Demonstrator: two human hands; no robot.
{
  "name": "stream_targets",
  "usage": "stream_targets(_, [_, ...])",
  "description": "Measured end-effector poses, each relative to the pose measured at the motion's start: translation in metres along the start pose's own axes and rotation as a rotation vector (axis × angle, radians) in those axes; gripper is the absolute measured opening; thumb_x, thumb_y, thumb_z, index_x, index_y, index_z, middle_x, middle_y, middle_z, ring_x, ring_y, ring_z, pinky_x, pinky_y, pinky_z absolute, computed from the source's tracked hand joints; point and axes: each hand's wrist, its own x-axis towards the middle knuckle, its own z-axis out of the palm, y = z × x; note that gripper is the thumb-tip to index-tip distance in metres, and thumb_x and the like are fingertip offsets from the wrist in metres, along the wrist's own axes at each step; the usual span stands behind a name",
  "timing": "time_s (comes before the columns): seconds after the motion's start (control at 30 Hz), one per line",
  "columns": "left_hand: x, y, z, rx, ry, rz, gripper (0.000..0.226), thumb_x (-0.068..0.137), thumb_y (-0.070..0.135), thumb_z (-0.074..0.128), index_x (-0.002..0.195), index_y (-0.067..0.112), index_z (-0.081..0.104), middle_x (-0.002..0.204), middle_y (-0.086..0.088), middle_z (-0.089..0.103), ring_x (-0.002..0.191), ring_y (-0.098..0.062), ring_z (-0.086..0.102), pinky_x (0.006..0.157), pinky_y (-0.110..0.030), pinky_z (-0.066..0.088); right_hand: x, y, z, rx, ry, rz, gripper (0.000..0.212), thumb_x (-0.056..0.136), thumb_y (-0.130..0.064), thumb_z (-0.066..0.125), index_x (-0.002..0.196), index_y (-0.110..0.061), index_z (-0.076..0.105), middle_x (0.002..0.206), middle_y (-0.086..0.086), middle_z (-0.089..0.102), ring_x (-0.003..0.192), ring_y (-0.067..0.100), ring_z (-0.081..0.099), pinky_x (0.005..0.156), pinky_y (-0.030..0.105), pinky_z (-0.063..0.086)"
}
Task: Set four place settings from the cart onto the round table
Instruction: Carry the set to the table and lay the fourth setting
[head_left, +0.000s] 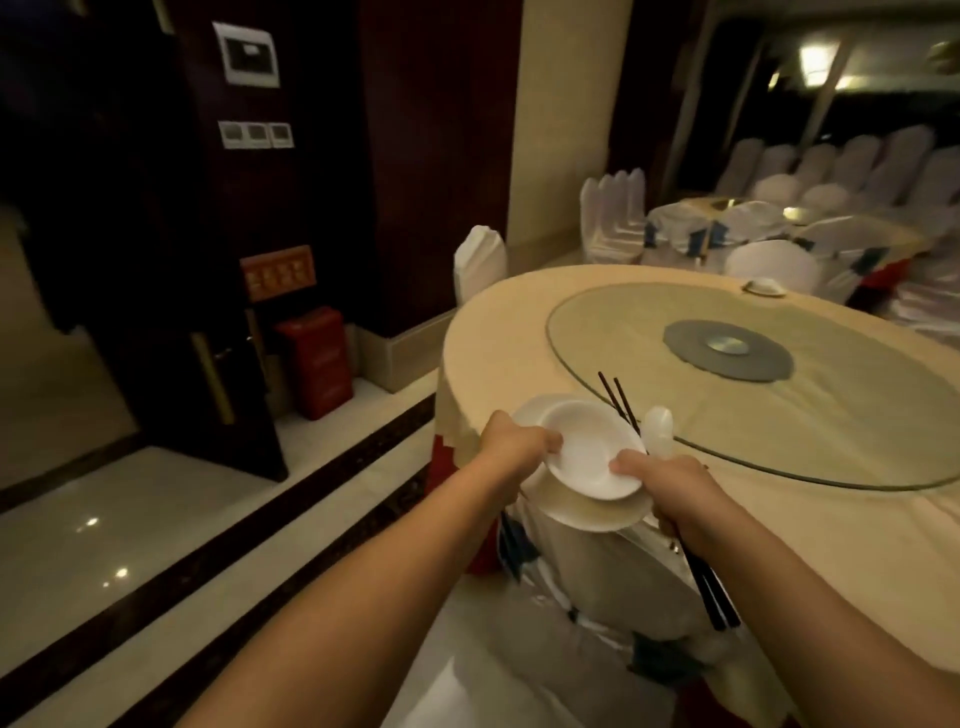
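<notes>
Head view: left hand (511, 441) grips the rim of the white saucer (592, 452) stacked on a larger plate (587, 512), both held above the round table's (519, 332) near-left edge. Right hand (670, 488) thumbs the saucer while clutching chopsticks (618, 397) and a white spoon (658, 428). Crowded grip, I'd say: the saucer could slide off, or the chopsticks slip free.

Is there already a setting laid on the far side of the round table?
Yes: a small white dish sits on the far edge of the round table, beyond the glass turntable.
</notes>
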Motion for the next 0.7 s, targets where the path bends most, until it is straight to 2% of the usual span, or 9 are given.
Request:
stream_targets(0.07, [0.005, -0.01, -0.019, -0.033, 0.047, -0.017, 0.06, 0.073, 0.016, 0.071, 0.127, 0.012, 0.045, 0.116, -0.007, 0.055, 0.107, -0.028, 0.055, 0.086, -0.042, 0.052, 0.01, -0.001, 0.022, -0.015, -0.062, 0.003, 0.043, 0.074, -0.036, 0.07, 0.1, -0.003, 0.063, 0.068, 0.007, 0.054, 0.049, 0.018, 0.043, 0.043, 0.024, 0.032])
stream_targets(0.17, [0.015, -0.018, -0.047, -0.059, 0.093, -0.039, 0.061, 0.072, 0.017, 0.071, 0.126, 0.014, 0.043, 0.115, -0.007, 0.052, 0.104, -0.027, 0.053, 0.081, -0.04, 0.05, 0.025, -0.011, 0.053, -0.054, -0.117, -0.007, 0.041, 0.076, -0.033, 0.07, 0.102, -0.001, 0.064, 0.068, 0.005, 0.056, 0.046, 0.014, 0.044, 0.037, 0.022, 0.032])
stream_targets(0.23, [0.025, -0.021, -0.066, -0.07, 0.121, -0.051, 0.06, 0.071, 0.017, 0.071, 0.124, 0.014, 0.044, 0.117, -0.008, 0.053, 0.105, -0.027, 0.054, 0.087, -0.043, 0.052, 0.034, -0.018, 0.074, -0.072, -0.142, -0.011, 0.041, 0.077, -0.031, 0.07, 0.102, 0.0, 0.064, 0.067, 0.005, 0.057, 0.042, 0.011, 0.045, 0.032, 0.021, 0.032])
stream_targets(0.33, [0.053, -0.023, -0.09, -0.093, 0.139, -0.042, 0.059, 0.069, 0.016, 0.072, 0.122, 0.014, 0.046, 0.118, -0.009, 0.055, 0.106, -0.029, 0.056, 0.092, -0.046, 0.053, 0.053, -0.03, 0.101, -0.099, -0.154, 0.011, 0.041, 0.078, -0.033, 0.071, 0.101, -0.001, 0.064, 0.067, 0.006, 0.057, 0.041, 0.012, 0.046, 0.033, 0.019, 0.033])
stream_targets(0.5, [0.126, -0.029, -0.123, -0.091, 0.094, -0.036, 0.059, 0.071, 0.017, 0.071, 0.124, 0.018, 0.047, 0.119, -0.007, 0.057, 0.107, -0.027, 0.056, 0.091, -0.045, 0.053, 0.099, -0.052, 0.15, -0.173, -0.115, 0.066, 0.045, 0.079, -0.039, 0.069, 0.101, 0.0, 0.063, 0.067, 0.009, 0.053, 0.046, 0.018, 0.043, 0.04, 0.024, 0.033])
stream_targets(0.63, [0.19, -0.015, -0.167, -0.081, 0.055, -0.062, 0.058, 0.069, 0.018, 0.07, 0.123, 0.02, 0.047, 0.115, -0.003, 0.055, 0.102, -0.023, 0.055, 0.077, -0.036, 0.051, 0.137, -0.083, 0.203, -0.124, -0.102, 0.112, 0.041, 0.08, -0.036, 0.069, 0.091, 0.004, 0.065, 0.047, 0.003, 0.044, 0.033, 0.014, 0.033, 0.038, 0.02, 0.026])
stream_targets(0.7, [0.221, -0.005, -0.189, -0.091, 0.026, -0.048, 0.06, 0.068, 0.016, 0.069, 0.125, 0.019, 0.051, 0.117, -0.003, 0.058, 0.104, -0.023, 0.056, 0.08, -0.039, 0.054, 0.155, -0.102, 0.229, -0.106, -0.069, 0.12, 0.04, 0.081, -0.035, 0.068, 0.087, 0.005, 0.063, 0.047, 0.003, 0.037, 0.033, 0.014, 0.027, 0.04, 0.019, 0.023])
